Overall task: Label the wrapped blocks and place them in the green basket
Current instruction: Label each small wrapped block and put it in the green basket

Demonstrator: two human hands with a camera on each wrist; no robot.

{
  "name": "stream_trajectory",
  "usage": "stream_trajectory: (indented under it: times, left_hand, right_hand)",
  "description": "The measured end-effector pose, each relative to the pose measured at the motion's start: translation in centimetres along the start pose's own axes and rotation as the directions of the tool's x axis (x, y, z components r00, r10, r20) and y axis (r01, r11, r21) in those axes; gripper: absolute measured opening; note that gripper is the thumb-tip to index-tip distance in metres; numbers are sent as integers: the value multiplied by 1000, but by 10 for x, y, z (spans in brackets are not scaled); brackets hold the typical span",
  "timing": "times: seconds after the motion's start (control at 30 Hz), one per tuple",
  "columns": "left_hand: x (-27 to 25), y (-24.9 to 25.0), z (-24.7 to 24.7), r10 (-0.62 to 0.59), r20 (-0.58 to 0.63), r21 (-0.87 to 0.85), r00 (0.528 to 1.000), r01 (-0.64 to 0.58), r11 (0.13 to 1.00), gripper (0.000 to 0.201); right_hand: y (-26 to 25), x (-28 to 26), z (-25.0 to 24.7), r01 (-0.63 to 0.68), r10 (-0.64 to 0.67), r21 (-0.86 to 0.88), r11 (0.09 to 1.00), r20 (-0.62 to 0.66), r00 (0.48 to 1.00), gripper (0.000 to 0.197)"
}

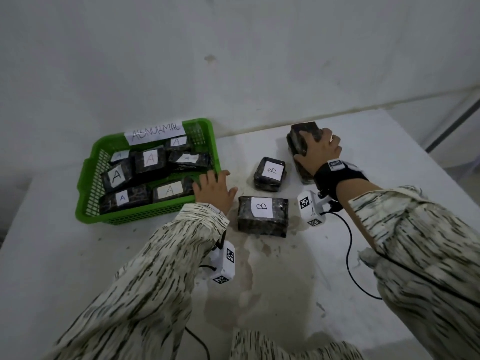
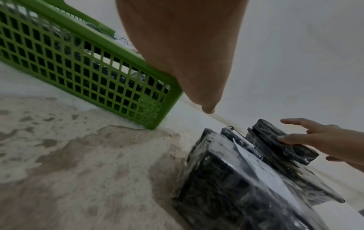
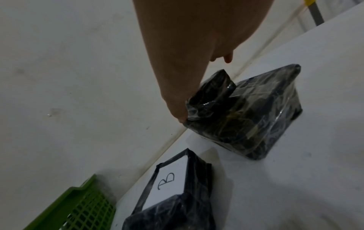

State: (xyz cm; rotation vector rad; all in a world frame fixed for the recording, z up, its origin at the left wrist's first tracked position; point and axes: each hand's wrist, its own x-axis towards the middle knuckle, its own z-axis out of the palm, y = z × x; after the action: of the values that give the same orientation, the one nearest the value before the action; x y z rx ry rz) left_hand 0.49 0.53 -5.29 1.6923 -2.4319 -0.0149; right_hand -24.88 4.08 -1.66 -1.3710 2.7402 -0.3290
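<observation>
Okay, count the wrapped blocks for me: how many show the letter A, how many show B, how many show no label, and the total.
A-labelled blocks, in the green basket: 7 (one letter faint)
B-labelled blocks, on the table: 2
block with no label showing, under the right hand: 1
Total: 10

Green basket (image 1: 85, 193), mesh-walled, white "ABNORMAL" tag on far rim, sits at table's far left edge, filled with black film-wrapped blocks (image 1: 118, 175) labelled A. Two B-labelled blocks (image 1: 262, 212) (image 1: 270, 174) lie flat mid-table, right of basket. Unlabelled block (image 1: 298, 141) near far edge, under right hand (image 1: 320, 149).
</observation>
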Motion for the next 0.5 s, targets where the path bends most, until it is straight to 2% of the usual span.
stream_trajectory:
  times: [0.2, 0.3, 0.37, 0.4, 0.43, 0.5]
  left_hand:
    - [-2, 1, -4, 27, 48, 58, 998, -30, 998, 37]
    - [-1, 3, -7, 30, 47, 92, 998, -34, 995, 37]
    - [1, 2, -7, 27, 67, 92, 997, -33, 995, 40]
    - [1, 0, -5, 19, 62, 91, 998, -24, 996, 41]
    - [0, 0, -5, 8, 67, 85, 998, -13, 996, 42]
    - [1, 4, -9, -32, 50, 50, 998, 30, 998, 40]
  right_hand:
    - [8, 9, 12, -10, 0, 93, 996, 104, 995, 62]
    - [12, 10, 10, 8, -19, 110, 994, 103, 995, 56]
    - [13, 10, 6, -19, 6, 224, 974, 61, 998, 50]
    - [13, 9, 2, -38, 24, 358, 933, 43, 999, 46]
    - [12, 7, -2, -36, 36, 523, 851, 9, 999, 42]
    - [9, 0, -12, -48, 92, 814, 579, -7, 996, 30]
